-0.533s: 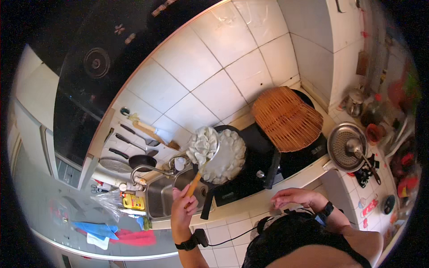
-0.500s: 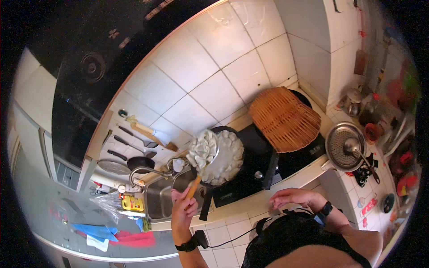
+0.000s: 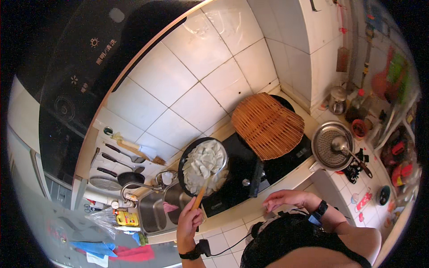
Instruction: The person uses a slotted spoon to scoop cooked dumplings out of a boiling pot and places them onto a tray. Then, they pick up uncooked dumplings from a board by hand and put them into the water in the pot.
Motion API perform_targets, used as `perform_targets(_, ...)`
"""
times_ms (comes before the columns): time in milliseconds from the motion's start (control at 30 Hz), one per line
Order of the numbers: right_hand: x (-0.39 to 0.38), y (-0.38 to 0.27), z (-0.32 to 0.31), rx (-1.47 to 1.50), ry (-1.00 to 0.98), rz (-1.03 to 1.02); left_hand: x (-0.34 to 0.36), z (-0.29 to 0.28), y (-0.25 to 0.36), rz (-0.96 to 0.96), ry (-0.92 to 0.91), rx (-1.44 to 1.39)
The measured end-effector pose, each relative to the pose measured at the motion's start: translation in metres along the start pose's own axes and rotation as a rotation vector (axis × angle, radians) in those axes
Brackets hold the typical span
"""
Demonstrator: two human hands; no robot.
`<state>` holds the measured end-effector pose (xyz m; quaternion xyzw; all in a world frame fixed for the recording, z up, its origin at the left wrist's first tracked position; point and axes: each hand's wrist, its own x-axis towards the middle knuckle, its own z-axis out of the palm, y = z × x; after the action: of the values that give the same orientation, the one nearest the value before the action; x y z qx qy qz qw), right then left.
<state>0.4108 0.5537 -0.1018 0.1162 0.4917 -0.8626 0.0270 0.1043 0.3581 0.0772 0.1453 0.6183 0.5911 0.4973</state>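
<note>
My left hand (image 3: 190, 223) grips the wooden handle of a skimmer (image 3: 199, 196) whose round head is heaped with white, wet-looking dumplings (image 3: 203, 161). The heap sits over a black wok (image 3: 181, 167), where more pale dumplings lie below it. Most of the skimmer's head is hidden under the food. My right hand (image 3: 288, 199) hangs in front of the counter edge, its fingers loosely bent with nothing seen in them.
A woven wicker tray (image 3: 268, 127) covers a pan on the black stove's right side; a dark handle (image 3: 255, 181) juts toward me. Further right stands a steel perforated pot (image 3: 319, 143) with a ladle (image 3: 342, 145). The sink (image 3: 152, 214) is left of the wok.
My left hand has moved the loaded skimmer rightward and nearer, more fully over the wok. The whole view has shifted slightly. My right hand stays nearly in place.
</note>
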Motion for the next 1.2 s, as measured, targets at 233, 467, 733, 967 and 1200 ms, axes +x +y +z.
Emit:
perform_targets(233, -0.017, -0.002, -0.002, 0.12, 0.113, 0.04, 0.053, 0.055, 0.014, 0.003, -0.243, 0.04)
perform_targets(467, -0.051, -0.011, -0.001, -0.034, 0.205, -0.083, 0.116, 0.098, 0.007, -0.057, -0.42, 0.208)
perform_targets(733, -0.068, -0.013, 0.008, 0.023, 0.308, -0.073, 0.164, 0.117, 0.003, -0.007, -0.347, 0.42)
perform_targets(967, -0.062, 0.0, 0.006, -0.013, 0.305, -0.131, 0.193, 0.135, 0.006, 0.164, -0.267, 0.626)
perform_targets(1200, -0.058, -0.001, 0.011, -0.026, 0.292, -0.132, 0.204, 0.145, 0.002, 1.022, -0.1, 1.413)
